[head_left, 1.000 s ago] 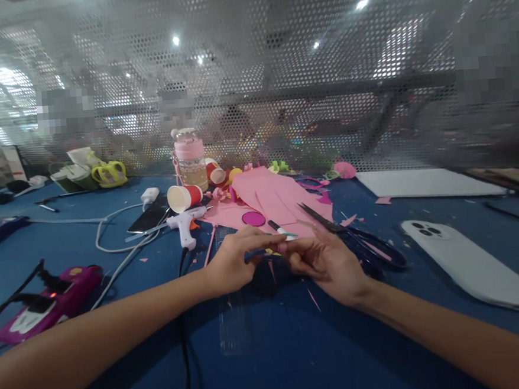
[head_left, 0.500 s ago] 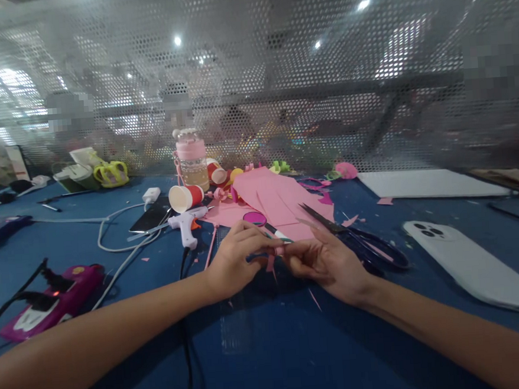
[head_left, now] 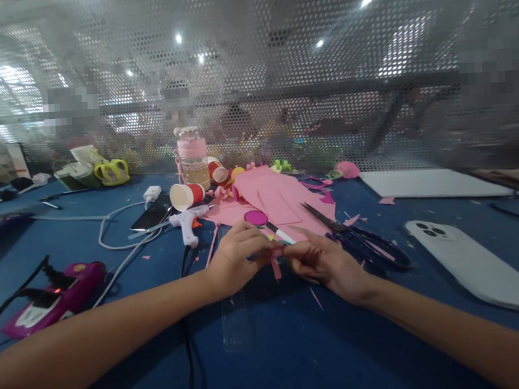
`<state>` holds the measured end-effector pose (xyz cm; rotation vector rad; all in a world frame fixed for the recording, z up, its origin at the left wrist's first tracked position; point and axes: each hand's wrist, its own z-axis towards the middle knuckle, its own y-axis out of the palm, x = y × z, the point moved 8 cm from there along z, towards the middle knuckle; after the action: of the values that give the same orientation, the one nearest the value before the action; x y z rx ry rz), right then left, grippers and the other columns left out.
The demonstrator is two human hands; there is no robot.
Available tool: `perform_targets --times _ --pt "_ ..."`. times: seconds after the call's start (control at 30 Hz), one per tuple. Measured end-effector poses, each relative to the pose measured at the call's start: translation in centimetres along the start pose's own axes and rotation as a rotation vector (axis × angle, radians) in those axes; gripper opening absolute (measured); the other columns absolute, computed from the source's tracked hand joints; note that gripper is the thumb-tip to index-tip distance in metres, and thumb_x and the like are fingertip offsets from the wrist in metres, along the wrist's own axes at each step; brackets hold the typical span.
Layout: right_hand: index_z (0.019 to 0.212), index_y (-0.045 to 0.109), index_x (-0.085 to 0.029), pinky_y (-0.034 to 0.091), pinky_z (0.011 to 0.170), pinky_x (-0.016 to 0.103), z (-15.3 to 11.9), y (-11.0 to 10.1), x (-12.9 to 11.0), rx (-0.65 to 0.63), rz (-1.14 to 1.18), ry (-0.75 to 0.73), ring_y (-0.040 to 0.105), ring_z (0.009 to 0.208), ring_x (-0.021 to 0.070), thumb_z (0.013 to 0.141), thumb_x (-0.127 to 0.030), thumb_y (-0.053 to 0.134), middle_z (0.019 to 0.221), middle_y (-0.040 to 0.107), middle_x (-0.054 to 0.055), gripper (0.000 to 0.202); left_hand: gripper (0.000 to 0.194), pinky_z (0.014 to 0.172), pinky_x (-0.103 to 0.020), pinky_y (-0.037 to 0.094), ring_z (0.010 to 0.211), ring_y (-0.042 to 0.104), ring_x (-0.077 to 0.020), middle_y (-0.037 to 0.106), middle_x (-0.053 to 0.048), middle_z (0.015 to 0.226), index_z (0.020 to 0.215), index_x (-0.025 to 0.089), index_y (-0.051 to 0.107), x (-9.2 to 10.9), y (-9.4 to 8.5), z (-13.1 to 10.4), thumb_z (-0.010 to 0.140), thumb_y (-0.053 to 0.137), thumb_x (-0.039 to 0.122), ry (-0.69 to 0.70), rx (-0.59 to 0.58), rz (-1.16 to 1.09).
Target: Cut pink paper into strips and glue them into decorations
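Note:
My left hand [head_left: 237, 258] and my right hand [head_left: 329, 266] meet at the middle of the table with fingertips pinched together. Between them hangs a narrow pink paper strip [head_left: 276, 268], its upper end hidden by the fingers. Both hands are closed on it. Just beyond the fingertips lie a white and dark pen-like stick [head_left: 283, 234] and a magenta disc [head_left: 256, 218]. Pink paper sheets [head_left: 272, 196] spread behind. Dark-handled scissors [head_left: 374, 247] lie beside my right hand, blades pointing to the far left. A white hot glue gun [head_left: 185, 223] rests left of my left hand.
A red and white paper cup [head_left: 187, 196] lies on its side before a pink-lidded bottle [head_left: 194, 163]. At right are a white phone [head_left: 469, 263] and a white board [head_left: 432, 183]. A magenta power strip [head_left: 56, 297] and cables are at left. A perforated metal screen [head_left: 251, 70] stands behind.
The pink strip now hangs longer and straighter below the fingertips. My right hand's raised fingers have lowered and folded in. My left hand has barely moved.

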<state>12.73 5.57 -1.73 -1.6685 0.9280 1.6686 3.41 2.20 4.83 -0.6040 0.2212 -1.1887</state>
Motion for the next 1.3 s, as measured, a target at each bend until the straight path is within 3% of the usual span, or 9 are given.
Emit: perform_targets --times 0.13,0.3,0.63,0.77,0.87,1.0,1.1,1.2,1.3 --pt "0.065 0.061 -0.017 0.011 0.043 0.026 -0.1 -0.7 0.0 0.079 -0.102 -0.032 0.017 0.038 0.0074 0.073 -0.063 0.037 0.042 0.029 -0.006 0.053 0.009 0.065 -0.027 0.047 0.064 0.056 -0.0143 0.066 -0.006 0.066 0.075 0.013 0.061 0.1 0.0 0.0 0.079 0.060 0.021 0.019 0.011 -0.009" --pt "0.071 0.065 -0.015 0.013 0.041 0.026 -0.1 -0.7 -0.1 0.076 -0.175 -0.069 0.018 0.038 0.0073 0.073 -0.065 0.033 0.043 0.029 -0.006 0.060 0.012 0.064 -0.027 0.047 0.062 0.056 -0.0140 0.067 -0.006 0.064 0.073 0.012 0.062 0.1 0.0 0.0 0.080 0.059 0.022 0.019 0.008 -0.023" --pt "0.092 0.067 -0.018 0.016 0.040 0.023 -0.4 -0.6 -0.1 0.029 -0.245 -0.174 0.024 0.042 0.0084 0.080 -0.062 0.030 0.048 0.033 -0.004 0.059 0.008 0.064 -0.025 0.049 0.067 0.059 -0.0140 0.068 -0.005 0.068 0.079 0.015 0.065 -1.3 -0.1 -0.3 0.078 0.062 0.022 -0.150 0.003 -0.081" --pt "0.076 0.063 -0.018 0.026 0.041 0.023 -0.7 0.2 -0.6 -0.024 -0.322 -0.231 0.031 0.041 0.0087 0.082 -0.063 0.028 0.046 0.038 -0.004 0.057 0.006 0.060 -0.022 0.048 0.063 0.059 -0.0114 0.067 -0.006 0.072 0.081 0.012 0.064 -1.7 0.3 -0.4 0.077 0.062 0.016 -0.243 -0.030 -0.208" --pt "0.058 0.051 -0.019 0.028 0.041 0.023 -0.9 0.7 -0.5 -0.045 -0.381 -0.225 0.034 0.041 0.0089 0.084 -0.061 0.022 0.046 0.042 -0.003 0.057 0.004 0.057 -0.019 0.047 0.064 0.059 -0.0103 0.066 -0.006 0.075 0.079 0.012 0.063 -2.1 0.4 -0.4 0.077 0.061 0.016 -0.327 -0.030 -0.317" --pt "0.059 0.045 -0.021 0.037 0.049 0.026 -1.4 1.5 -1.5 -0.053 -0.514 -0.321 0.042 0.047 0.0115 0.088 -0.054 0.019 0.052 0.048 -0.001 0.052 0.007 0.060 -0.021 0.046 0.067 0.058 -0.0109 0.064 -0.004 0.075 0.076 0.014 0.062 -2.8 0.5 -0.5 0.077 0.061 0.020 -0.440 -0.019 -0.430" --pt "0.074 0.056 -0.020 0.044 0.066 0.032 -2.0 2.2 -2.6 -0.040 -0.733 -0.451 0.055 0.068 0.0181 0.089 -0.054 0.017 0.067 0.058 0.005 0.053 0.014 0.059 -0.022 0.045 0.065 0.055 -0.0107 0.062 -0.003 0.072 0.072 0.014 0.060 -3.4 1.0 -0.9 0.077 0.061 0.027 -0.551 -0.006 -0.547" --pt "0.109 0.057 -0.018 0.044 0.078 0.040 -2.3 2.6 -2.9 -0.014 -0.997 -0.561 0.055 0.092 0.0251 0.088 -0.055 0.015 0.095 0.062 0.013 0.059 0.022 0.059 -0.022 0.044 0.063 0.054 -0.0100 0.060 -0.001 0.070 0.069 0.014 0.057 -3.9 1.7 -1.2 0.073 0.064 0.035 -0.664 -0.013 -0.706" --pt "0.122 0.050 -0.013 0.044 0.074 0.042 -2.3 2.4 -2.6 0.051 -1.251 -0.594 0.053 0.090 0.0268 0.088 -0.054 0.015 0.098 0.059 0.016 0.063 0.028 0.062 -0.023 0.045 0.063 0.055 -0.0094 0.059 0.000 0.069 0.073 0.013 0.057 -4.3 2.8 -1.6 0.069 0.068 0.038 -0.781 -0.049 -0.876"
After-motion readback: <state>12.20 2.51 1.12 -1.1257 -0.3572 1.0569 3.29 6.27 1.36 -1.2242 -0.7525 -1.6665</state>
